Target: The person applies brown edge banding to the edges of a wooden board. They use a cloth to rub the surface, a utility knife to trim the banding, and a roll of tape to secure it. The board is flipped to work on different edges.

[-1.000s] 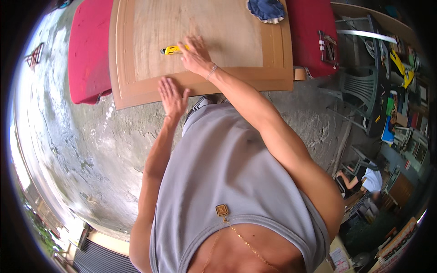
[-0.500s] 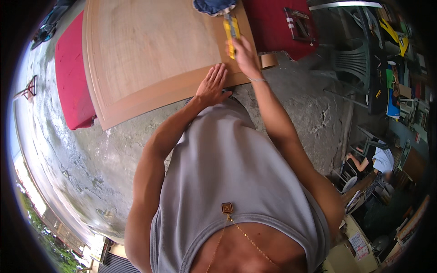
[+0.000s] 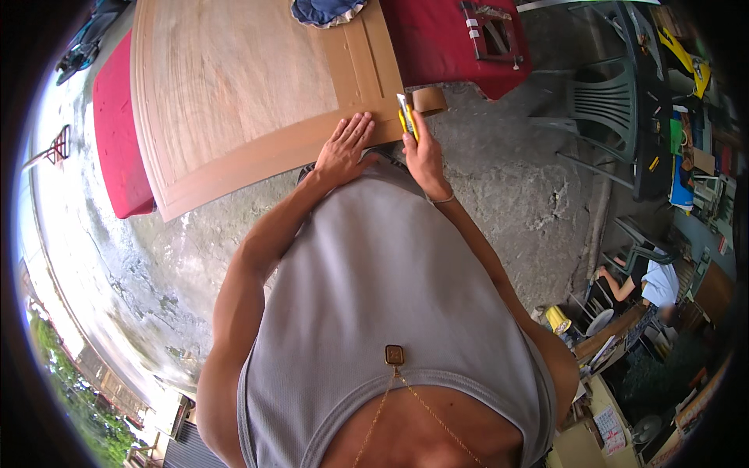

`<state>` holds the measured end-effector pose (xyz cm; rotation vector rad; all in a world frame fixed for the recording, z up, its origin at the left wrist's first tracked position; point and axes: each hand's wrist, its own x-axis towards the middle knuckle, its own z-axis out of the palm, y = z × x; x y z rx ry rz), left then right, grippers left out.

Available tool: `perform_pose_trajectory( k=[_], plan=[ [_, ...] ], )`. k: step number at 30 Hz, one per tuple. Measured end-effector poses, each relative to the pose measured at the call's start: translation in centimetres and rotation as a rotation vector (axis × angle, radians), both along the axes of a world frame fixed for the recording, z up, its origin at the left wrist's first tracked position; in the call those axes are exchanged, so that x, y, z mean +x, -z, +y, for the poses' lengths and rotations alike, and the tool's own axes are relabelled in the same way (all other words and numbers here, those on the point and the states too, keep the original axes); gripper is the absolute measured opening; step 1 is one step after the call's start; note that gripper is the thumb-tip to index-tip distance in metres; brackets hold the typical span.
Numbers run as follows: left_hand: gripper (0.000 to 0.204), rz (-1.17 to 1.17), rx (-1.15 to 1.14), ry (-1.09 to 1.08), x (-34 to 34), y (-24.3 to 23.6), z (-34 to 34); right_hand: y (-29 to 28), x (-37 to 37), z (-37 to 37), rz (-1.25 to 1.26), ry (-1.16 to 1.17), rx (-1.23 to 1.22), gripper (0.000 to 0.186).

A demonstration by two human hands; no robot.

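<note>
My left hand (image 3: 343,152) lies with fingers spread on the brown-bordered edge of a wooden panel (image 3: 234,78), close to its front right part. My right hand (image 3: 425,160) grips a yellow utility knife (image 3: 407,121), its tip pointing up and away from me, at the panel's right edge. Just beyond it a brown roll (image 3: 429,101), perhaps tape, juts from under that edge. A blue cloth pad with a pale rim (image 3: 326,9) lies on the panel's far right part.
Red-covered supports (image 3: 113,132) show on both sides of the panel. A metal frame tool (image 3: 495,35) rests on the right one. Green plastic chairs (image 3: 601,109), cluttered shelves and a seated person (image 3: 655,281) are at the right. A concrete floor (image 3: 515,218) lies below.
My right hand went from the panel's middle to its right edge, then nearer me, turning the knife upright. My left hand slid rightward along the front border. The view shifted.
</note>
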<state>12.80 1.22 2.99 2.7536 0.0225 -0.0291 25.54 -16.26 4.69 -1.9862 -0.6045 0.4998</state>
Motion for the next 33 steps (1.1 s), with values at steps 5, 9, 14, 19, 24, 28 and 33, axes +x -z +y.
perform_pose_trajectory(
  k=[5, 9, 14, 19, 24, 28, 33],
  plan=[
    [0.078, 0.02, 0.001, -0.04, -0.2, -0.2, -0.6, 0.2, -1.3, 0.9, -0.28, -0.095, -0.011, 0.051],
    [0.077, 0.039, -0.024, -0.045, -0.2, -0.5, -0.6, -0.5, -1.2, 1.2, -0.153, -0.104, -0.107, 0.05],
    [0.076, 0.004, -0.027, -0.048, -0.1, -0.4, -0.6, -0.1, -1.0, 1.7, -0.193, -0.09, -0.033, 0.047],
    [0.075, 0.006, -0.034, -0.049, -0.2, -0.2, -0.5, -0.4, -0.9, 2.0, -0.185, -0.089, -0.048, 0.046],
    [0.077, -0.006, -0.032, -0.055, -0.2, -0.1, -0.5, -0.3, -0.8, 2.1, -0.183, -0.088, -0.031, 0.045],
    [0.078, -0.011, -0.021, -0.054, -0.1, 0.0, -0.5, -0.2, -1.0, 2.1, -0.262, -0.082, -0.015, 0.046],
    [0.078, -0.027, -0.028, -0.058, -0.1, 0.0, -0.6, 0.0, -1.5, 1.5, -0.27, -0.098, -0.002, 0.048]
  ],
)
